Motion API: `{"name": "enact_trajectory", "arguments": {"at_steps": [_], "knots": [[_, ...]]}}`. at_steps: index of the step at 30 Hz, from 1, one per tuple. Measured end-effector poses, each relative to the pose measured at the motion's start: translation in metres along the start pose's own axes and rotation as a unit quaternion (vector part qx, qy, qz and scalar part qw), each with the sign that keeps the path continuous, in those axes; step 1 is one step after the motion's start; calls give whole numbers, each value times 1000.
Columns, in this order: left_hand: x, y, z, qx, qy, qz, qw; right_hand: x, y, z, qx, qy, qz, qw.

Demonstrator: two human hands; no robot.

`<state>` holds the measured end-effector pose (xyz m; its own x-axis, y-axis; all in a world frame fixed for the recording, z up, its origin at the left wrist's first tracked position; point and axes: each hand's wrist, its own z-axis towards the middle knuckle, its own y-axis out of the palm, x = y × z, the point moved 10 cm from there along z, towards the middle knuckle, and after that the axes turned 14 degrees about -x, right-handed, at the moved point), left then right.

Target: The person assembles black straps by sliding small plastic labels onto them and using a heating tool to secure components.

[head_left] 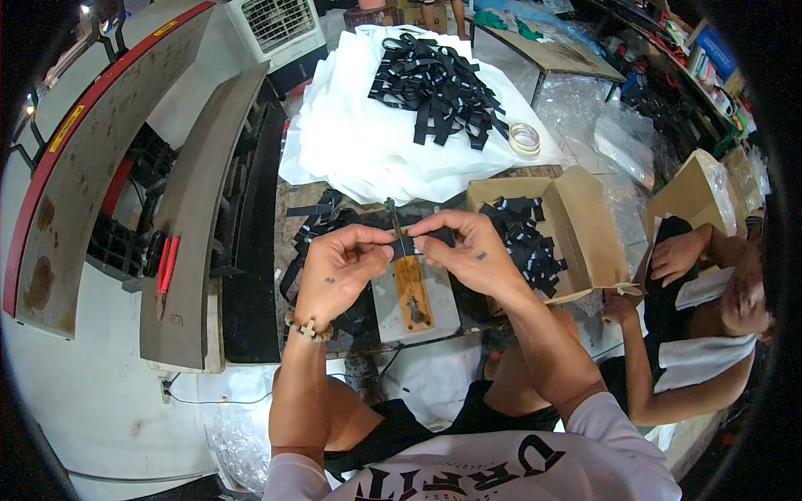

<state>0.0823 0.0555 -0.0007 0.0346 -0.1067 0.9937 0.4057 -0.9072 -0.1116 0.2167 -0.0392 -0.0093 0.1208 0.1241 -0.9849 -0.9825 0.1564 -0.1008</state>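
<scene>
A white shirt (484, 469) is filling the foreground, and the left hand (342, 263) and right hand (468, 250) are holding a black strip (404, 249) over a wooden block (413, 292).
The left grip is pinching the strip narrowly, left of the block's far end; the right grip is pinching it just as narrowly, right of that end. The block is resting on a pale plate (444, 316). Right of the block, an open cardboard box (591, 230) is holding short black pieces (526, 242); beyond the block, black straps (439, 92) are lying on a white sheet (334, 125).

Left hand (347, 260) and right hand (461, 248) pinch close together, forearms (301, 388) angled inward.
</scene>
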Motion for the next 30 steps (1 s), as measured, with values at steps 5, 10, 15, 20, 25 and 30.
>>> {"name": "enact_trajectory", "arguments": {"at_steps": [5, 10, 15, 20, 25, 30], "knots": [[-1, -1, 1, 0, -5, 4, 1000, 4, -5, -1, -1, 35, -24, 999], [-32, -52, -15, -69, -84, 158, 982, -13, -42, -6, 22, -8, -248, 969], [-107, -111, -17, -60, -259, 200, 943, 41, -122, -31, 4, 105, -389, 915], [-125, -196, -15, 225, -203, 418, 856, 82, -124, -27, -74, 248, -362, 896], [-164, -195, 3, 230, -183, 434, 852, 106, -133, -27, -66, 229, -291, 926], [-124, -178, 29, 300, -80, 457, 834, 68, -135, -23, 12, 127, -322, 938]]}}
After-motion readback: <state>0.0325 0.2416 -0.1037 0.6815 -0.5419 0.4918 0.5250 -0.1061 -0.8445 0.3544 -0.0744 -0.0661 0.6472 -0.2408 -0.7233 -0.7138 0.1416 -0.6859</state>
